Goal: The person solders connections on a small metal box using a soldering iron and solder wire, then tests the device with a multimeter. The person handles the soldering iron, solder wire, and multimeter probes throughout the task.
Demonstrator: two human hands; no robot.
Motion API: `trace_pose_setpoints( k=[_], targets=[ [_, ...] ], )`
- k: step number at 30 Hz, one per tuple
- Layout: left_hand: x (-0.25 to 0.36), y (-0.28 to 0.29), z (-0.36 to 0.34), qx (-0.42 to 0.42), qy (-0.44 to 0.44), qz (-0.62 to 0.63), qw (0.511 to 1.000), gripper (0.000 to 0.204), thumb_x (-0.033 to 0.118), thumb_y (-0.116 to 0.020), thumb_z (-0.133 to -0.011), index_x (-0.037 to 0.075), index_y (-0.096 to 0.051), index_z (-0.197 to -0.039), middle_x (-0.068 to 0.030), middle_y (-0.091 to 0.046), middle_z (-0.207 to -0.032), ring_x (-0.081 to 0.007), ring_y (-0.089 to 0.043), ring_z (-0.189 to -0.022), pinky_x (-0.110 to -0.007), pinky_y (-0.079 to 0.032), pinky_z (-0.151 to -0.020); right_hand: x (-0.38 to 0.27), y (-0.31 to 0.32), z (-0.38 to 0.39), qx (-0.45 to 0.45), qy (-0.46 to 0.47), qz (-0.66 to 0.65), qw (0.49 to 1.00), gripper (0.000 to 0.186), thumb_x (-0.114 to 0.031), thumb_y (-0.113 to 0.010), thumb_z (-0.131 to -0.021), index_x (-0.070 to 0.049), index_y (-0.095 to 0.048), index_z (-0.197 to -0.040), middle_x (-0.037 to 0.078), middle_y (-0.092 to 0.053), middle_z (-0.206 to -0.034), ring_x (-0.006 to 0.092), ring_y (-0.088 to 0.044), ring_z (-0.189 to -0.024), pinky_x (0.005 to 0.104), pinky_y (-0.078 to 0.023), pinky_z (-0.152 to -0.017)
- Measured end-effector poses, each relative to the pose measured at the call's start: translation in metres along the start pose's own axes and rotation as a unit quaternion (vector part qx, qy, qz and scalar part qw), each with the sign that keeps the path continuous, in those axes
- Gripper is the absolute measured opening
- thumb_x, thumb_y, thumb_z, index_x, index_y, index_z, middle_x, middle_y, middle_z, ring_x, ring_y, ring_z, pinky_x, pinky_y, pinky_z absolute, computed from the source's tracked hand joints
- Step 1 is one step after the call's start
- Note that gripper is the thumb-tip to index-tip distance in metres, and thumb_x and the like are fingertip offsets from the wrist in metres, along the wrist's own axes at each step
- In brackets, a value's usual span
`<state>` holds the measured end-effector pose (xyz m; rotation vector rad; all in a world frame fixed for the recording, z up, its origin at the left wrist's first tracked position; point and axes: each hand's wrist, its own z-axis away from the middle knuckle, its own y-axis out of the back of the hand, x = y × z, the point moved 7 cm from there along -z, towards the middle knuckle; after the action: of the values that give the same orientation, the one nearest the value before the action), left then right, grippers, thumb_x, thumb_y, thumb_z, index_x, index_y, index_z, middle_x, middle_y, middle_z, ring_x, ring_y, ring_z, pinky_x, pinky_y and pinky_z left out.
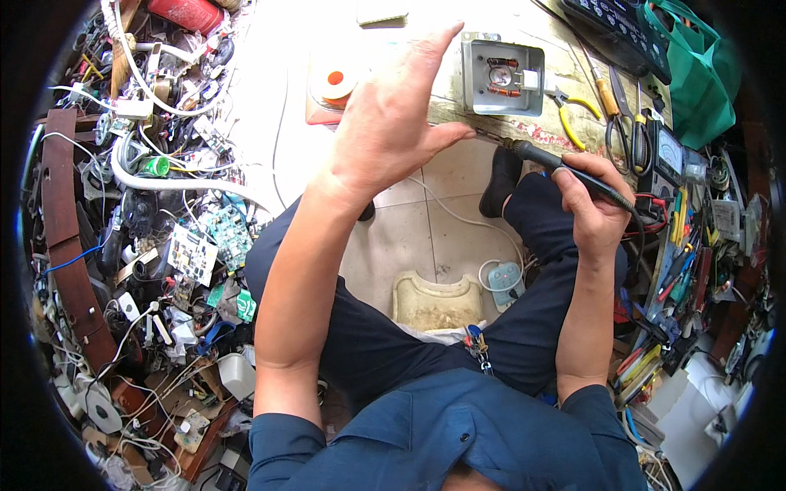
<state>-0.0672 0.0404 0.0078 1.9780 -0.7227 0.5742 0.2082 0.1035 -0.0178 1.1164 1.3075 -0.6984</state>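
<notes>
My right hand [594, 200] is wrapped round the dark handle of a soldering iron [536, 155], whose metal tip points left along the near edge of the table. My left hand [389, 110] is raised over the table, fingers stretched out and thumb apart, and I see nothing in it. The thumb's end looks close to the iron's tip; whether they touch I cannot tell. Beyond the iron lies a square grey metal box [499, 106] with open top, holding two reddish-brown coil-like parts and a white connector. A roll with an orange centre [334, 79] is partly behind my left hand.
Yellow-handled pliers [569, 127], screwdrivers [639, 139] and a meter [669, 151] lie to the right, near a green bag [696, 74]. Circuit boards [192, 255] and tangled cables heap up at left. Below the table are a cream stool [438, 299] and a blue power strip [505, 282].
</notes>
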Motion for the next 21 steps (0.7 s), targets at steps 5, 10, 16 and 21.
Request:
trace_pose_setpoints(
  k=[5,10,16,21],
  targets=[
    [-0.008,-0.015,-0.008,-0.026,0.020,0.002,0.999,0.094,0.004,-0.089,-0.079,0.006,-0.045,-0.162,-0.0184,-0.065,-0.151,-0.0355,-0.064,-0.140,-0.044,-0.053,-0.117,-0.001,0.000,-0.001,0.002,0.004,0.003,1.000,0.019,0.001,-0.083,-0.092,0.003,-0.078,-0.111,0.004,-0.074,-0.094,0.0069,-0.063,-0.073,0.0212,-0.047,-0.063],
    [-0.010,-0.016,-0.012,-0.040,0.028,0.042,0.998,0.086,0.001,-0.082,-0.083,0.003,-0.046,-0.160,-0.0220,-0.066,-0.149,-0.0369,-0.067,-0.136,-0.044,-0.055,-0.115,0.000,0.002,-0.001,0.006,-0.007,-0.006,1.000,0.019,0.001,-0.083,-0.092,0.003,-0.078,-0.110,0.005,-0.074,-0.094,0.0066,-0.063,-0.072,0.0208,-0.047,-0.062],
    [-0.009,-0.013,-0.016,0.020,-0.031,0.025,0.999,0.079,0.006,-0.084,-0.083,0.005,-0.048,-0.153,-0.0253,-0.069,-0.133,-0.0475,-0.069,-0.117,-0.052,-0.057,-0.098,0.001,0.006,0.001,0.009,-0.006,0.004,1.000,0.019,0.001,-0.083,-0.091,0.003,-0.079,-0.110,0.006,-0.076,-0.097,0.0098,-0.068,-0.080,0.0228,-0.052,-0.072],
    [-0.021,-0.019,-0.019,-0.005,0.029,0.121,0.992,0.083,0.002,-0.084,-0.088,-0.005,-0.041,-0.159,-0.0261,-0.059,-0.151,-0.0361,-0.062,-0.141,-0.044,-0.052,-0.119,-0.001,0.007,0.002,0.011,-0.007,0.004,1.000,0.019,0.001,-0.083,-0.090,0.003,-0.079,-0.108,0.008,-0.077,-0.099,0.0131,-0.071,-0.087,0.0264,-0.055,-0.080]
  ],
)
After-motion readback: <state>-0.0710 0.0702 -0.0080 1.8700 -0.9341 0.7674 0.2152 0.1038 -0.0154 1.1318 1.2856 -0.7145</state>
